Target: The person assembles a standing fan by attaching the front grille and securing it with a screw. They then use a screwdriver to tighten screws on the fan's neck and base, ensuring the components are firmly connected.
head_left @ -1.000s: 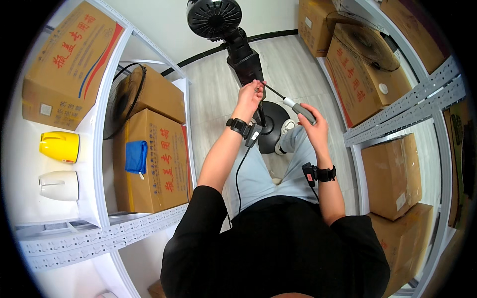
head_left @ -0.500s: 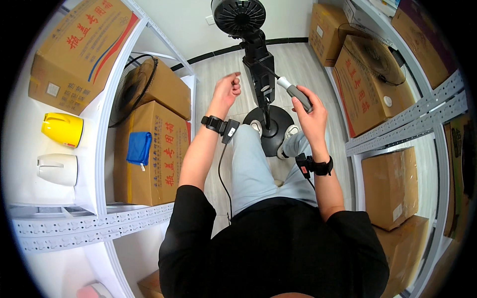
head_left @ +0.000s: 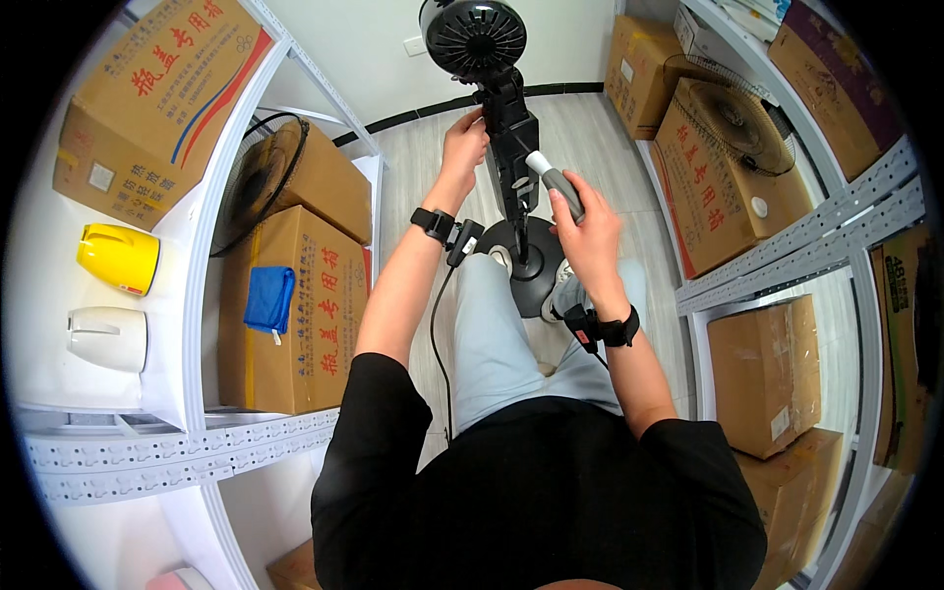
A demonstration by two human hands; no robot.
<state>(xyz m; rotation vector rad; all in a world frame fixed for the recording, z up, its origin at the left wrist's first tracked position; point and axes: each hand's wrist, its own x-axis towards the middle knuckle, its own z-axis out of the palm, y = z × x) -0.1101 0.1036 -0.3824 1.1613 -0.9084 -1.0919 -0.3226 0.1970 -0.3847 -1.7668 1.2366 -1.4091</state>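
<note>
A black pedestal fan [head_left: 513, 162] without its blades or guard stands upright in front of me, its round base [head_left: 506, 295] by my shoes. My right hand [head_left: 593, 236] is closed round the grey and white handle of a screwdriver [head_left: 563, 189], which points up and left at the fan's body; its shaft is lost against the black plastic. At the left side of the fan's neck is my left hand [head_left: 464, 152], fingers curled in. Its fingertips reach the fan and are partly hidden, so what they pinch cannot be made out.
Fan guards, one round and dark [head_left: 258, 182] and one of wire [head_left: 733, 113], lean on cartons on the shelves at both sides. A yellow kettle-like jug [head_left: 118, 258], a white one [head_left: 106, 338] and a folded blue cloth [head_left: 268, 299] are at left. Metal shelf rails [head_left: 801, 221] flank me.
My left hand has moved up and right to the fan's neck. My right hand has shifted left with the screwdriver, bringing it closer to the fan's body.
</note>
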